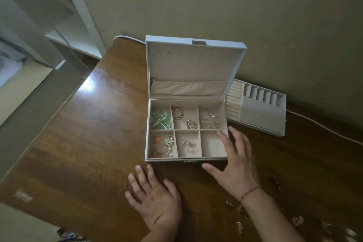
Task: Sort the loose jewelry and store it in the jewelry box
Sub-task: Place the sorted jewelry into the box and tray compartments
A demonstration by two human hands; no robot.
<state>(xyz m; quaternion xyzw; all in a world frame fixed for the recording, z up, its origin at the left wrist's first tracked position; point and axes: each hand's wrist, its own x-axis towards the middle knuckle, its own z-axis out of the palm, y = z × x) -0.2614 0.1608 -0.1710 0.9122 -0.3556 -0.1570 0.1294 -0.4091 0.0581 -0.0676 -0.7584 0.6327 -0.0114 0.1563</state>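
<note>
Open jewelry box (149, 139) at table centre, lid up. Five of six compartments filled w/ sorted pieces; 5 o'clock compartment (211, 146) bare. Loose jewelry (297, 221) scattered at approx. 4 o'clock of box, unsorted. Right hand (234, 165) spread, fingers straight, touching box's right corner, holding nothing. Left hand (155, 196) flat on table (88, 143), fingers apart. Judging roughly halfway+.

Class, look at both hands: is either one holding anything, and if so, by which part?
Nothing is held. The left hand lies flat on the brown wooden table; the right hand spreads open-fingered at the front right corner of the open pale blue jewelry box.
</note>
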